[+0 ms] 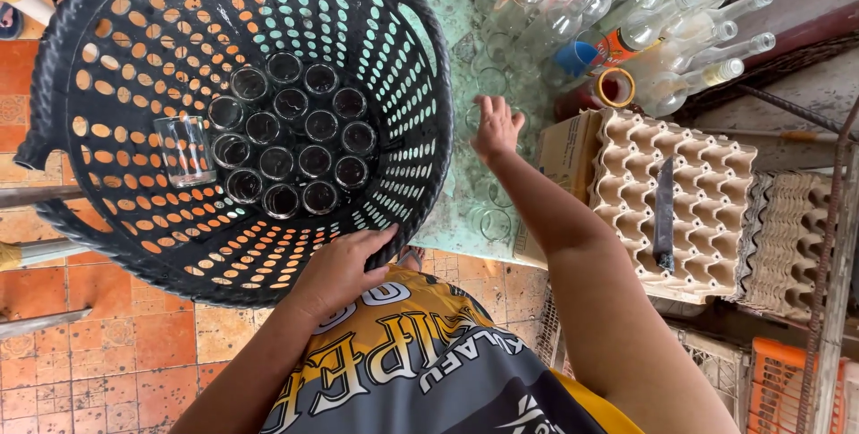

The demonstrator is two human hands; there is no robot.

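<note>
Viewpoint: the camera is looking straight down from the person's head at both bare arms.
Left hand (340, 264): it is sitting at lower centre of the frame, fingers curled over and gripping the near rim of a black basket (107, 49).
Basket: round, perforated plastic, it is filling the upper left of the frame, tilted so its inside is facing the camera.
Glasses in the basket (291, 134): about a dozen and a half small clear glasses are standing upright, packed together at the basket's bottom; one more clear glass (184, 149) is lying against the inner wall to their left.
Right hand (495, 125): it is reaching out at centre frame, just right of the basket, fingers loose and spread, holding nothing, hovering over clear glasses (488, 219) on a pale green tabletop (447, 22); whether it is touching one cannot be told.
Bottles (662, 22): clear empty bottles are lying stacked at upper right.
Egg trays (698, 192): cardboard trays are sitting at right, a dark knife (664, 210) lying on top.
Floor (116, 353): orange tiles are showing at lower left.
</note>
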